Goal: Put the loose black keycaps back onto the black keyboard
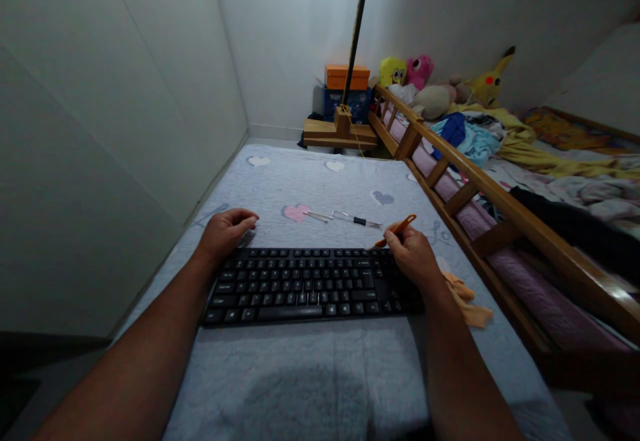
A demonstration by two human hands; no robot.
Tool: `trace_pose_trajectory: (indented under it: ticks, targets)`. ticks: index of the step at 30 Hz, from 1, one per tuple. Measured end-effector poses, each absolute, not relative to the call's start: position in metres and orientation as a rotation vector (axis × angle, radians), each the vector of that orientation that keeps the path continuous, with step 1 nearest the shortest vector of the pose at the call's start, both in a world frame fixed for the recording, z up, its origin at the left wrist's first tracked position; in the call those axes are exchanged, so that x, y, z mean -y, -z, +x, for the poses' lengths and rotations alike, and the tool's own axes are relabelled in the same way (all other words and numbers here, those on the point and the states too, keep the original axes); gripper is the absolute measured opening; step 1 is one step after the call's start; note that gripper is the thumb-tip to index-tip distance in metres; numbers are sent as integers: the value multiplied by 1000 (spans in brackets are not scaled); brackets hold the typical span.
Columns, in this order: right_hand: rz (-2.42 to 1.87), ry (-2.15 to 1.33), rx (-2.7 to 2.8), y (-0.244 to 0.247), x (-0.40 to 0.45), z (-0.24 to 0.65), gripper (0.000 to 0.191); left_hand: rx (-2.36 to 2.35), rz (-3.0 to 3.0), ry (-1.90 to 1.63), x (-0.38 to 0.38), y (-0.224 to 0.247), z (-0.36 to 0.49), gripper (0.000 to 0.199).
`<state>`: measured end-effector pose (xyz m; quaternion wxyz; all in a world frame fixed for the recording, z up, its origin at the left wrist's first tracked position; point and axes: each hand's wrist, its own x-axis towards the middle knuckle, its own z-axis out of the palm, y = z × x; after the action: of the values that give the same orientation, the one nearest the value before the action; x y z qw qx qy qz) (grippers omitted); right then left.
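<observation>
A black keyboard (300, 287) lies flat on the light, heart-patterned bedspread in front of me. My right hand (413, 254) is closed around a small orange-handled brush (397, 227), its pale tip low at the keyboard's upper right edge. My left hand (227, 233) rests at the keyboard's far left corner, fingers curled in and thumb close to them, with nothing visible in it. Beyond the keyboard lie a wire keycap puller (359, 220) with a black grip and a few cotton swabs (319, 216). To the right of my right forearm sits a crumpled orange cloth (467, 301), partly hidden by the arm.
A wooden bed rail (465, 177) runs along the right side, with clothes and plush toys (393, 71) behind it. At the far end stands a wooden base (340, 133) with a black pole, beside an orange box (347, 77). A pale panel (125, 127) borders the left.
</observation>
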<state>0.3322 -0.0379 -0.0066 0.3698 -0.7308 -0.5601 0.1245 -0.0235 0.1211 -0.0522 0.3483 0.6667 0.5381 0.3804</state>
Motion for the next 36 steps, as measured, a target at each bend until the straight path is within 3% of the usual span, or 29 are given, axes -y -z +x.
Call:
trace_pose_trajectory:
  ticks: [11,21,36]
  targets:
    - [-1962,-13,1362,3,45,348,21,-1399,1737,-975,-123,56,-25,29]
    - [-1706,-529,1252,12,43,326,32,-1394,1721,-969,-123,55,-25,30]
    - [-2059,155,1328,12,46,362,26,-1388,1737,-974,-125,59,-28,30]
